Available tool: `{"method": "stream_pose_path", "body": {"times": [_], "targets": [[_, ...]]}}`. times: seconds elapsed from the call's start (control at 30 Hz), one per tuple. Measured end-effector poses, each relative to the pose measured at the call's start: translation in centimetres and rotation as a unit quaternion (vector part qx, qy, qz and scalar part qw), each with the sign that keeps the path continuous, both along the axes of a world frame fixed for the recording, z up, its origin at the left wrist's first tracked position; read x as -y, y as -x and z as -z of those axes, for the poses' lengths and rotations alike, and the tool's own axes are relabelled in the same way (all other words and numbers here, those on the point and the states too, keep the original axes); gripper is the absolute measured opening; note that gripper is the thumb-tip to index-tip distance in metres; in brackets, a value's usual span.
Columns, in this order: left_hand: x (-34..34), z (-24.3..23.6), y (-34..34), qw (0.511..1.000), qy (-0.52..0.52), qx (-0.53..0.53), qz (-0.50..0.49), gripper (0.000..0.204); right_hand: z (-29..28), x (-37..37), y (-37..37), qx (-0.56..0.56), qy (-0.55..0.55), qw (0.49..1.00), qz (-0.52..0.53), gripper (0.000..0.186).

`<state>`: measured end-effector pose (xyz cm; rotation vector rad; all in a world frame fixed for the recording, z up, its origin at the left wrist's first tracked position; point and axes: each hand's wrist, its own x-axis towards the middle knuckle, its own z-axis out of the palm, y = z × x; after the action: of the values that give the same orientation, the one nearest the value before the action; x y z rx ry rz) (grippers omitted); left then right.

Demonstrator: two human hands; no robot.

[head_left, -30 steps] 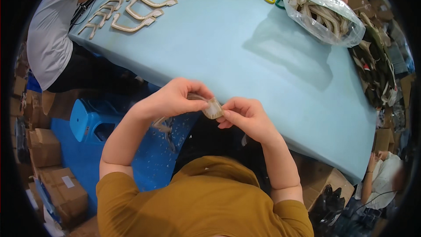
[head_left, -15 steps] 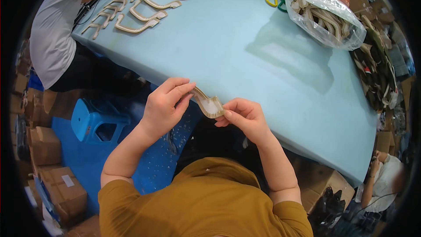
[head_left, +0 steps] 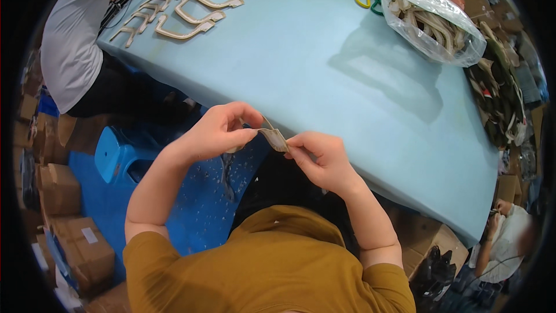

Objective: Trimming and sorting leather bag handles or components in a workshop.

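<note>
Just off the near table edge, a beige curved fabric strip (head_left: 275, 139) with a pale inner face is stretched between my two hands. My left hand (head_left: 217, 130) pinches its left part between thumb and curled fingers, covering much of it. The right end sits between the thumb and fingertips of my right hand (head_left: 318, 156). On the far left of the blue-covered table (head_left: 278, 64), several similar bent strips (head_left: 185, 29) lie in rows. More of them fill a clear plastic bag (head_left: 434, 23) at the far right.
Scissors with yellow and green handles (head_left: 369, 3) lie beside the bag. A person in a white shirt (head_left: 72, 52) works at the table's left end. A blue stool (head_left: 113, 153) stands on the blue floor, near cardboard boxes (head_left: 84, 249). Another person (head_left: 504, 237) is at the lower right.
My left hand has turned and curled further over the strip, with its thumb now lying across it. The strip is bent, showing less of its length. My right hand has shifted slightly left.
</note>
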<state>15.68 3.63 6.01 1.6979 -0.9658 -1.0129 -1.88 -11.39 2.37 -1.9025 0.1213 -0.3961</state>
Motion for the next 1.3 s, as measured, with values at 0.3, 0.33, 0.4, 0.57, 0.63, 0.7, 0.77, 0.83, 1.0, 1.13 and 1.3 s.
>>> {"method": "stream_pose_path", "body": {"times": [0.3,0.33,0.4,0.57,0.63,0.7,0.77,0.83,1.0,1.13,1.3], "targets": [[0.7,-0.2,-1.0,0.989,-0.043,-0.061,0.127,0.020,0.0,-0.2,-0.6,0.094,0.125,0.988,0.005,0.008],[0.9,-0.6,-0.7,0.977,-0.107,-0.148,0.110,0.019,0.1,-0.1,-0.6,0.093,0.124,0.988,0.006,0.008],[0.8,-0.2,-0.7,0.974,-0.118,-0.165,0.098,0.018,0.3,0.1,-0.5,0.094,0.158,0.983,0.007,0.008],[0.8,1.0,-0.5,0.972,-0.150,-0.168,0.073,0.019,0.8,0.1,-0.7,0.078,0.188,0.979,-0.011,0.006],[1.0,0.9,0.0,0.976,-0.184,-0.085,0.081,0.022,1.1,0.2,-0.7,0.070,0.194,0.978,-0.018,0.005],[0.9,1.1,0.0,0.975,-0.185,-0.095,0.076,0.023,1.2,0.2,-0.7,0.065,0.184,0.981,-0.013,0.005],[0.4,2.1,-0.1,0.981,-0.115,-0.128,0.086,0.022,1.0,0.3,-0.7,0.058,0.173,0.983,-0.012,0.005],[0.1,2.2,0.1,0.984,-0.094,-0.119,0.090,0.021,0.7,0.2,-0.7,0.050,0.161,0.986,-0.010,0.006],[0.0,2.2,0.9,0.983,-0.081,-0.143,0.083,0.019,0.1,0.3,-0.5,-0.008,0.154,0.987,-0.033,0.005],[0.2,2.6,1.5,0.988,-0.049,-0.128,0.065,0.017,-0.1,0.4,-0.5,-0.036,0.192,0.978,-0.079,0.006],[0.4,2.9,2.7,0.985,-0.002,-0.171,-0.005,0.016,-0.1,0.4,-0.6,-0.007,0.204,0.974,-0.103,0.008]]}}
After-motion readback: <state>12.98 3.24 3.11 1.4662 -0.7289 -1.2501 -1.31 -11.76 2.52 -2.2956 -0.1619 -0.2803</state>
